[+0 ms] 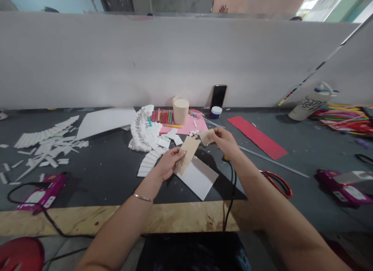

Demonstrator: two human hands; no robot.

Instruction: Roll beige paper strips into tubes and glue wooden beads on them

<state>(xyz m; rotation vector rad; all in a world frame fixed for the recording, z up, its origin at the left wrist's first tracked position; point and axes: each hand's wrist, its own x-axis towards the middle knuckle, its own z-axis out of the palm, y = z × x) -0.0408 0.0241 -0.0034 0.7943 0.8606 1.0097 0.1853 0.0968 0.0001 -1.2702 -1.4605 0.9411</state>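
My left hand [167, 162] pinches a tan rectangle of card [188, 153] and holds it tilted above the dark table. My right hand [223, 140] is closed on a smaller tan scrap [205, 137] just to the right of that card. Under both hands a white card sheet [199, 179] lies flat. A fan of white paper strips [142, 133] stands just beyond my left hand.
White strips [49, 144] litter the left. At the back are a cream cup [180, 111], coloured sticks on pink paper [186, 125], a phone [218, 96] and a small jar [216, 112]. Red paper [258, 137], red-handled scissors [278, 181], magenta glue guns [342, 187] [43, 191] and a black cable [231, 197] lie nearby.
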